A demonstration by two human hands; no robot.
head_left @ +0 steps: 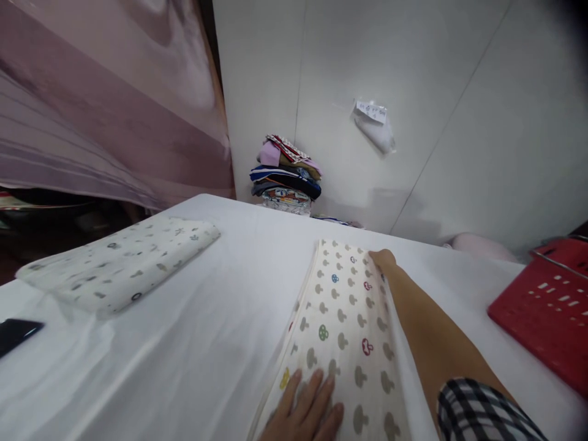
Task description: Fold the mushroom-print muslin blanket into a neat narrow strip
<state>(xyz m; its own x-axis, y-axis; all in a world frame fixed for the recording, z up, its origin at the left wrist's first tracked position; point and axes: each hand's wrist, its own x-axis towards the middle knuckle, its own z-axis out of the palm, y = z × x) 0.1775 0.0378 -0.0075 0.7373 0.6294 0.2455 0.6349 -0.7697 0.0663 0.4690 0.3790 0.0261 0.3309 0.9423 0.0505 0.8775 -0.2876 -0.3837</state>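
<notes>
A long folded cream cloth with a mushroom print (342, 315) lies on the white-covered table (220, 294) in front of me. My left hand (305, 410) rests flat on its near part, fingers spread and palm down. At the cloth's far right corner is my right hand (383, 260), its fingers closed on the edge and partly hidden; the arm reaches along the cloth's right side. To the left lies another folded white cloth with small dark prints (133, 257), apart from both hands.
A dark phone-like object (18, 334) lies at the left edge. A red plastic basket (546, 306) stands at the right. Behind the table, a stack of folded fabrics (287, 177) sits against the wall, where a plastic bag (376, 128) hangs. A pinkish curtain (124, 104) hangs at left.
</notes>
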